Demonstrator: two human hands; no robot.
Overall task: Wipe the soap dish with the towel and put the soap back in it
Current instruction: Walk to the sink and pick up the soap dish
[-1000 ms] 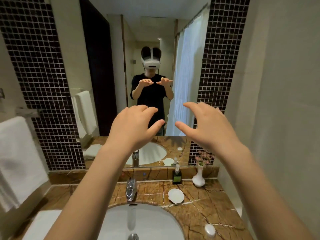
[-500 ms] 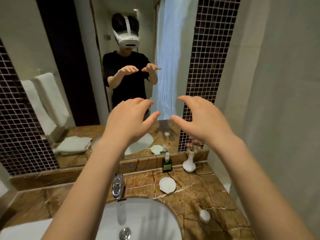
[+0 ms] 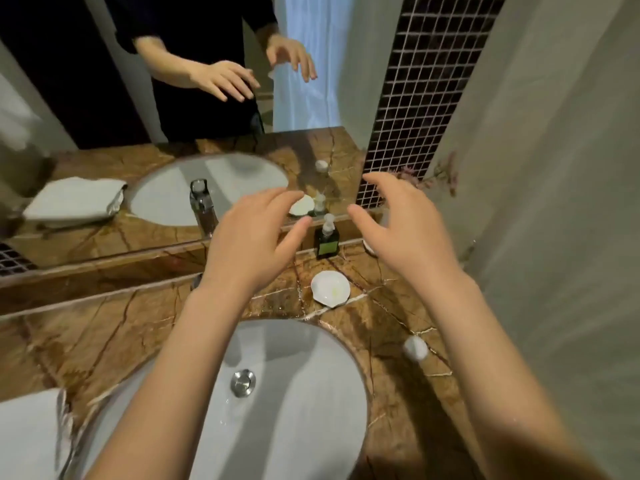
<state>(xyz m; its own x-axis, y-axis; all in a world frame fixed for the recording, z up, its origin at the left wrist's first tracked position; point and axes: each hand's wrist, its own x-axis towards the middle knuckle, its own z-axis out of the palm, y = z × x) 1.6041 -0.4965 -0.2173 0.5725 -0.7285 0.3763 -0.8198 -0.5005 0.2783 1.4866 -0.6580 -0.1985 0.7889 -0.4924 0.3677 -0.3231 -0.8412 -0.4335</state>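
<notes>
A white shell-shaped soap dish [image 3: 330, 288] lies on the brown marble counter [image 3: 104, 337] behind the basin, with a faint yellowish smear inside. A small white soap bar [image 3: 415, 348] rests on the counter to the right of the basin. A folded white towel [image 3: 29, 434] sits at the counter's near left corner. My left hand [image 3: 247, 242] hovers above the counter, left of and above the dish, fingers spread and empty. My right hand [image 3: 403, 226] hovers above and to the right of the dish, also spread and empty.
A round white basin [image 3: 304, 410] with a chrome drain [image 3: 243, 382] fills the middle. A dark soap dispenser [image 3: 326, 239] stands against the mirror ledge. A chrome tap [image 3: 196, 280] is mostly hidden behind my left wrist. A grey wall runs along the right.
The view has tilted down from the mirror toward the counter and basin. Both hands have dropped with it and now hover closer to the soap dish, still spread and empty.
</notes>
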